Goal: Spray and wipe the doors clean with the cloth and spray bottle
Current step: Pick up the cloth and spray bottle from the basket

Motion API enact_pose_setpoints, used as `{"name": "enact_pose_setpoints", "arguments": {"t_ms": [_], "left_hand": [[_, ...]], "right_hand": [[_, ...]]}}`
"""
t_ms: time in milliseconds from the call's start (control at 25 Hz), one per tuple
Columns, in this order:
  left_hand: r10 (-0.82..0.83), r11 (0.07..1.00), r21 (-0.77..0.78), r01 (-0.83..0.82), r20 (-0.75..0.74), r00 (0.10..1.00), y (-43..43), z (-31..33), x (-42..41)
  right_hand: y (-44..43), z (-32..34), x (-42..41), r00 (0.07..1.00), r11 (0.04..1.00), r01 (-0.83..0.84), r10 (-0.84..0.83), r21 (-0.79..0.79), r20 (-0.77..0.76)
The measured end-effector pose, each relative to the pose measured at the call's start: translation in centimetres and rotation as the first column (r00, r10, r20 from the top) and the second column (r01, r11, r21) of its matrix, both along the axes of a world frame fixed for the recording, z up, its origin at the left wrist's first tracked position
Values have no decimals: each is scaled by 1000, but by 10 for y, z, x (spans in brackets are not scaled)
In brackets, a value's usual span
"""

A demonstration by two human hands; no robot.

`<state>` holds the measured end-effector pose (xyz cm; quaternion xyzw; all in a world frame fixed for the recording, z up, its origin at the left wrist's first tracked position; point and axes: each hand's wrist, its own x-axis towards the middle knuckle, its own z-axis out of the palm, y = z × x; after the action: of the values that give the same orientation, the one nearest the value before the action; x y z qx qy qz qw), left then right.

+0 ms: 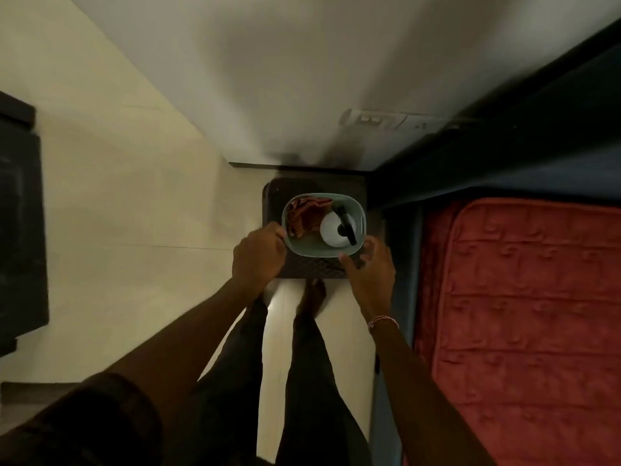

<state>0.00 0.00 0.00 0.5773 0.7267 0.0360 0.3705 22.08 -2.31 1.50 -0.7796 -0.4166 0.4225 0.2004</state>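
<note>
A smooth matt plastic basket [357, 210] holds a woven red cloth [307, 213] and a glossy white plastic bottle [331, 232]; the bed cover [524, 297] looks quilted.

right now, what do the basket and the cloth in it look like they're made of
The basket looks like moulded plastic, pale green and matte, with a smooth, even rolled rim. The cloth looks like woven fabric, reddish and patterned, lying crumpled in soft folds. Dim light leaves both uncertain.
</note>
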Motion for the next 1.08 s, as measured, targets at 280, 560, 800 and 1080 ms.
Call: {"name": "enact_pose_setpoints", "arguments": {"t_ms": [280,560,800,1080], "left_hand": [[-172,963,181,198,-153,973,46,-85,6],[-222,916,277,291,-255,941,63,-112,18],[-230,867,308,391,-448,864,69,-122,23],[-233,906,277,320,-304,924,68,-114,30]], "right_hand": [[31,-69,-7,992,986,-112,104,125,73],[30,-95,-3,966,957,-202,160,209,201],[29,-103,-5,973,956,-169,124,238,193],[27,-109,-3,985,969,-139,115,206,127]]}}
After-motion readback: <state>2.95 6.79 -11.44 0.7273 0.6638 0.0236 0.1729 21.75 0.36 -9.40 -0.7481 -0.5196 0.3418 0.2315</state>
